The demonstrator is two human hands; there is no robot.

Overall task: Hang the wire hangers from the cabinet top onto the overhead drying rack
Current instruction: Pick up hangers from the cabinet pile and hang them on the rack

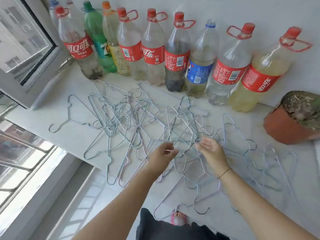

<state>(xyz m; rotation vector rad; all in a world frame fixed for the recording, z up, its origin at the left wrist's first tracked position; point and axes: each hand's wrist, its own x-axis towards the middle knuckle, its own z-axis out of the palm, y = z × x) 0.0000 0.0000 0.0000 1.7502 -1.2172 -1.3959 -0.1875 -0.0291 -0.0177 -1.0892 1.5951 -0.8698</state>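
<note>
A tangled heap of pale blue and grey wire hangers [131, 122] lies spread across the white cabinet top [57, 141], some hooks hanging over its near edge. My left hand [161, 157] hovers over the pile's near middle and pinches a thin wire between thumb and fingers. My right hand [212, 151] is just to the right of it, fingers loosely curled among the wires; whether it holds one is unclear. One hanger [69, 118] lies apart at the left. The overhead drying rack is out of view.
A row of large plastic bottles [155, 49] lines the wall behind the pile. A terracotta plant pot [287, 125] stands at the right. An open window frame [26, 54] juts in at the left. Below are tiled floor and my foot [178, 218].
</note>
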